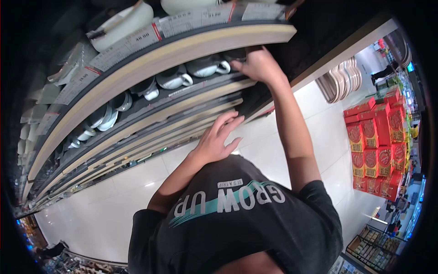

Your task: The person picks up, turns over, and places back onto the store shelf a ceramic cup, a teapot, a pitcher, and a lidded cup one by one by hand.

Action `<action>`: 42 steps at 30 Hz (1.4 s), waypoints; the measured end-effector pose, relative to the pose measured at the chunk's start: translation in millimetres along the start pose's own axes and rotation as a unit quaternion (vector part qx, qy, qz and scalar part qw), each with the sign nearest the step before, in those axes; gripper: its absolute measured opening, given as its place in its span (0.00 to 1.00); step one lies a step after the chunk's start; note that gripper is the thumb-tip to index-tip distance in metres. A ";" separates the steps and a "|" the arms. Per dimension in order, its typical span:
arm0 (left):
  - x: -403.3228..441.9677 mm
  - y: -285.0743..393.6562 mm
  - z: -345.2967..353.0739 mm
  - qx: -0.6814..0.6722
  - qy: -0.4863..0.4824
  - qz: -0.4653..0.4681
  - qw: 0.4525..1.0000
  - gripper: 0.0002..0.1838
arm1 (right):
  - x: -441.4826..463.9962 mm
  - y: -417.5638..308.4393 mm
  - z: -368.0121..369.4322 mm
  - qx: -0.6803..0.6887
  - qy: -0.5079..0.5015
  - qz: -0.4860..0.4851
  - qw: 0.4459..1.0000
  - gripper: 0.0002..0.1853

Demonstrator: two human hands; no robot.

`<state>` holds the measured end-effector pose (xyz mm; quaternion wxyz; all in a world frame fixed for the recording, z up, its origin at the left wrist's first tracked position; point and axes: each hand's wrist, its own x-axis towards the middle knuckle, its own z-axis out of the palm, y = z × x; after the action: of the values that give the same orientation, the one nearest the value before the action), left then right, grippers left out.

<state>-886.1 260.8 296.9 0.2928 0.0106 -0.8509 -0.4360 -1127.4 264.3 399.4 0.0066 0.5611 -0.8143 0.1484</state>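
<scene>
My left hand [220, 138] is held in front of the dark shirt, its fingers spread and holding nothing. My right hand [259, 65] reaches in at the right end of a shelf, below a thick curved shelf board [182, 49]. Its thumb points left, close to a white cup [209, 68]. The other fingers run up into shadow at the board's edge, so what they touch is hidden. Another white cup [174, 81] stands farther left in the same row.
Bowls [125, 27] stand on the upper shelf behind price labels [196, 20]. More shelf boards run below. At the right are stacked red boxes [378, 150] and a rack of trays [340, 81] beyond a light tiled floor [269, 141].
</scene>
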 end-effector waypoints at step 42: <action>-422.4 -252.0 -34.3 0.177 -0.026 -0.655 0.734 0.15 | -387.6 12.8 374.2 0.169 -0.180 0.507 0.826 0.20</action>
<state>-578.6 194.9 -82.8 -0.0943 0.6056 -0.7027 -0.3613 -937.3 528.7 -29.9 -0.3109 0.0780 -0.9332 0.1627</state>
